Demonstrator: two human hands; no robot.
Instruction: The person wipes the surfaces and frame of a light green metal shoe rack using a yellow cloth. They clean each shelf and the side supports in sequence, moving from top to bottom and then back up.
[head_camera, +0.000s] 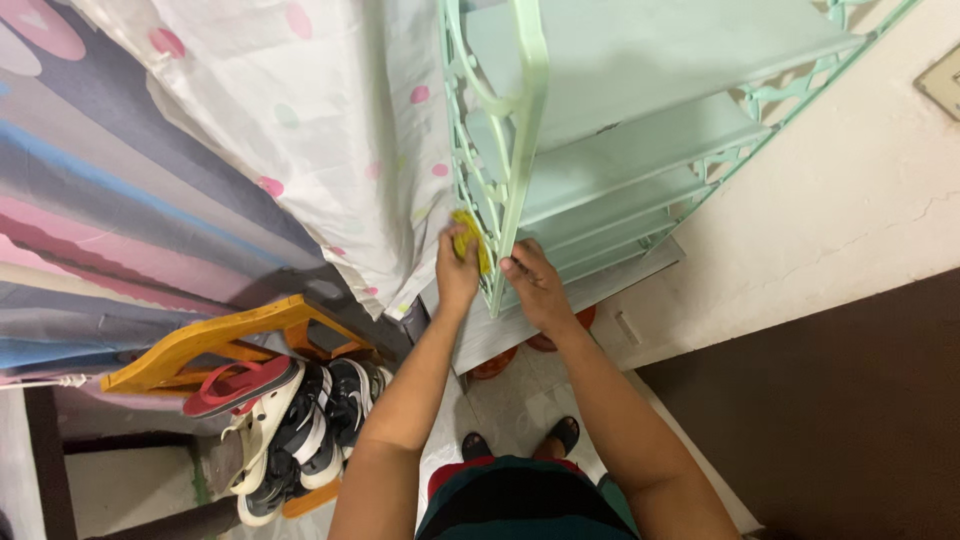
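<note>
Mid-wipe on the rack's side frame. Left hand (457, 262) grips yellow cloth (470, 238), pressed against the mint shelf rack (520, 150) upright, arm extended forward. Right hand (535, 285) curls closed on the front post, steadying. Next move likely needs cloth travel along the post while the brace holds.

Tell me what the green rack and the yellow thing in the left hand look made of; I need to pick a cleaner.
The rack looks like moulded plastic: smooth pale-green posts, curly cut-out side panels. The cloth seems soft fabric, bunched in the left hand, though mostly hidden.
</note>
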